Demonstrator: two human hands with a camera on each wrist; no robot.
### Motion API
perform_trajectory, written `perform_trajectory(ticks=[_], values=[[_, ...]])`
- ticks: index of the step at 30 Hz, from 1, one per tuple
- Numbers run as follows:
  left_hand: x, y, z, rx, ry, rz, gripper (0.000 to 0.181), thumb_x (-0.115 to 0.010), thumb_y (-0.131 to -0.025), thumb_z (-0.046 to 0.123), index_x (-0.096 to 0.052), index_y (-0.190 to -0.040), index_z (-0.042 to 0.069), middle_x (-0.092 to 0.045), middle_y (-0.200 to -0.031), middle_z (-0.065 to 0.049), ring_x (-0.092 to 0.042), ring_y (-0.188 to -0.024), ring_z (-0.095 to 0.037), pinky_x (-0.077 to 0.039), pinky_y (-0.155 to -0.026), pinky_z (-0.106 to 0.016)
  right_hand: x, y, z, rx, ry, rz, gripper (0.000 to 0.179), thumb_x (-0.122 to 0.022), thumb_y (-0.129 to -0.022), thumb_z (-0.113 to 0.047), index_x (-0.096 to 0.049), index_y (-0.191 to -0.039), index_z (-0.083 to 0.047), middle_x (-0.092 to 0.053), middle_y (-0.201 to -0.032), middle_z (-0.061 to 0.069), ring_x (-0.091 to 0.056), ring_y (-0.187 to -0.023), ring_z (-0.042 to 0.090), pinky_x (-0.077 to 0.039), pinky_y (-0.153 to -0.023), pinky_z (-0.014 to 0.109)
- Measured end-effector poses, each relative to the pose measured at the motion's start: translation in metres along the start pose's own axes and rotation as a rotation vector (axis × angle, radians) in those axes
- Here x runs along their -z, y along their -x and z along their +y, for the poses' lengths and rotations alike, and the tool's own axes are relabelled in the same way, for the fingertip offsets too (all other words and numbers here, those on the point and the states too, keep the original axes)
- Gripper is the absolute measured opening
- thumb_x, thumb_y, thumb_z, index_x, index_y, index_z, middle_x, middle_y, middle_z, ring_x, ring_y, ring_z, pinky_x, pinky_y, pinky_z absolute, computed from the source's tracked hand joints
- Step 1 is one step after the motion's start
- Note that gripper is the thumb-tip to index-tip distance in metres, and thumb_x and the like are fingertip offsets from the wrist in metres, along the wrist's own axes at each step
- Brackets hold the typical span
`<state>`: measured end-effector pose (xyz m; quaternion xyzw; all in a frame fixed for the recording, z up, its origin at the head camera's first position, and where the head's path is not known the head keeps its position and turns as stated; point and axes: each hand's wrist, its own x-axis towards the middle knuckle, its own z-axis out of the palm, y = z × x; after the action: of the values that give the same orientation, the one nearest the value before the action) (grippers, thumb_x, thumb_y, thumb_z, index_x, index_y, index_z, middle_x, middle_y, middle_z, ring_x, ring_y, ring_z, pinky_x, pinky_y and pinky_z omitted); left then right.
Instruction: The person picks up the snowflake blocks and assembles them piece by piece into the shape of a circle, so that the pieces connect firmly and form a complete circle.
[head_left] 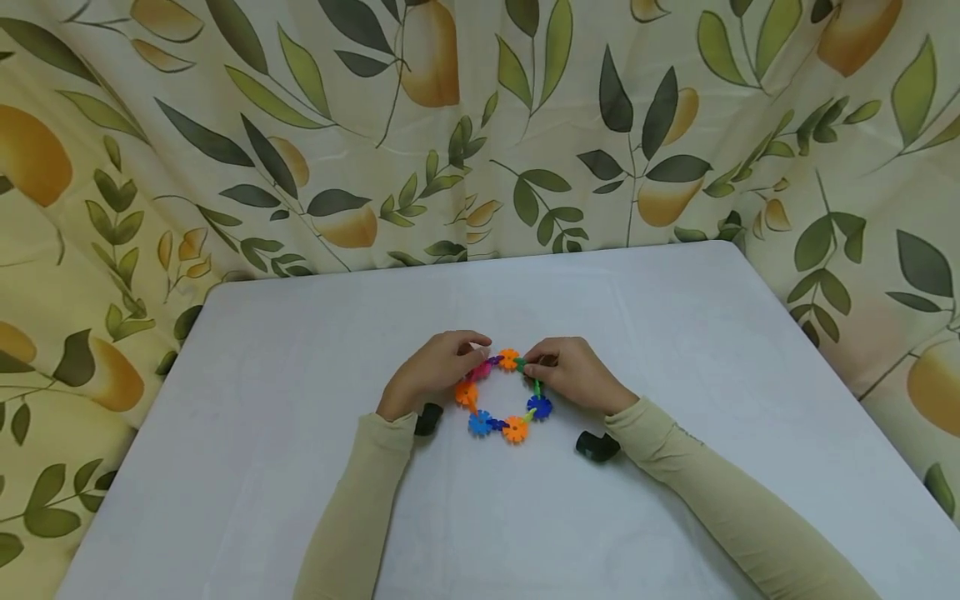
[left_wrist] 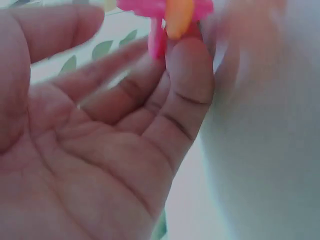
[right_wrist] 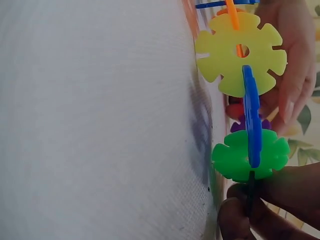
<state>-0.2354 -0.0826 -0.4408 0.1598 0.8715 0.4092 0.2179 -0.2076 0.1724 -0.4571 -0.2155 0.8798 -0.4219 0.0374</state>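
Observation:
A ring of interlocking plastic flower-shaped discs lies on the table between both hands. My left hand (head_left: 435,367) is at its upper left, fingers loosely bent and touching a pink disc (left_wrist: 140,6); the thumb stands apart from it. At the upper right, my right hand (head_left: 577,371) pinches a dark green disc (right_wrist: 251,195) between thumb and fingers. That disc joins a bright green one (right_wrist: 232,155), followed by a blue disc (right_wrist: 253,125) and a yellow one (right_wrist: 215,47). Orange (head_left: 514,430) and light blue (head_left: 480,423) discs form the near side. Fingers partly hide the far right section.
The white-covered table (head_left: 240,467) extends around the ring on all sides. A black wrist camera (head_left: 597,447) sits by the right cuff, another black device (head_left: 428,419) by the left. A leaf-and-fruit patterned curtain (head_left: 450,167) hangs behind the table.

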Motion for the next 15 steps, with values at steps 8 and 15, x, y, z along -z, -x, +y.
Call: perform_trajectory(ticks=[8, 15], values=[[0.010, 0.014, -0.012, 0.100, 0.236, 0.066, 0.040, -0.056, -0.113, 0.030, -0.063, -0.142, 0.003, -0.073, -0.110, -0.011, -0.069, -0.093, -0.025, -0.059, -0.087, -0.036, -0.001, 0.001, 0.001, -0.029, -0.006, -0.011, 0.007, -0.075, -0.098, -0.002, -0.081, -0.102, -0.001, -0.076, -0.093, 0.002, -0.064, -0.082, 0.018, -0.056, -0.077, 0.037], [0.005, 0.064, -0.026, 0.229, 0.562, 0.153, 0.043, -0.057, -0.113, 0.025, -0.058, -0.143, -0.006, -0.072, -0.121, -0.020, -0.074, -0.104, -0.029, -0.060, -0.092, -0.036, 0.003, 0.002, -0.001, -0.026, 0.013, -0.013, 0.006, -0.076, -0.098, -0.003, -0.081, -0.100, -0.002, -0.076, -0.094, 0.002, -0.065, -0.083, 0.018, -0.057, -0.080, 0.038]])
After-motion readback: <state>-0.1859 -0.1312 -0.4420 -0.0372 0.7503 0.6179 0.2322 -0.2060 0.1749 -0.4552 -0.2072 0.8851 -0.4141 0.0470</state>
